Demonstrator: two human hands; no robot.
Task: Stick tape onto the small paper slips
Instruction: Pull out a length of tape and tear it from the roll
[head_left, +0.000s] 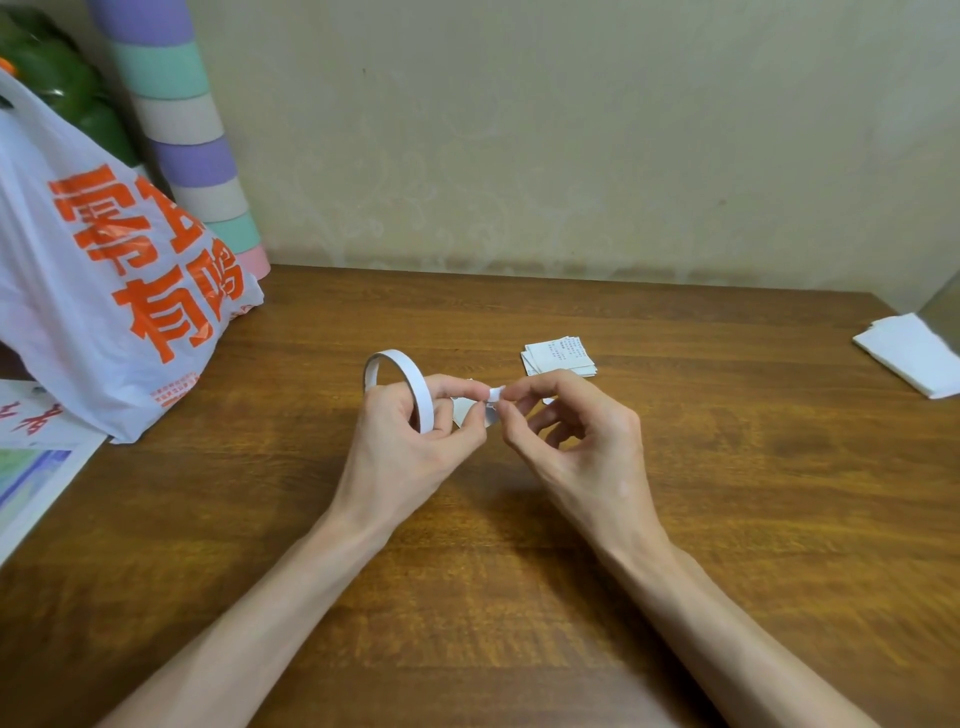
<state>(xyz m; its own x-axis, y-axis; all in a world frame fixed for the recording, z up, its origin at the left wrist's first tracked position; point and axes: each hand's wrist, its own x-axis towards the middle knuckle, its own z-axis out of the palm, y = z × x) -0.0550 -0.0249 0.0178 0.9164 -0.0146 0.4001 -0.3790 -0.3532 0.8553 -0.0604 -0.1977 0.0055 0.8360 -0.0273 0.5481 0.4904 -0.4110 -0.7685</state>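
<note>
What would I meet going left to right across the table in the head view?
Plastic bag with orange lettering → tape roll gripped by the left hand → tape's free end pinched by the right hand → stack of paper slips → white sheets at the right edge.

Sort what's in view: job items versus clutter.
Job: tape roll in left hand; tape end pinched by right hand; stack of paper slips on table.
Clutter: plastic bag; striped tube; white folded paper; printed sheets at left edge.

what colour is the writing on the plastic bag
Orange, printed on the white plastic bag; it shows best in the head view.
</note>
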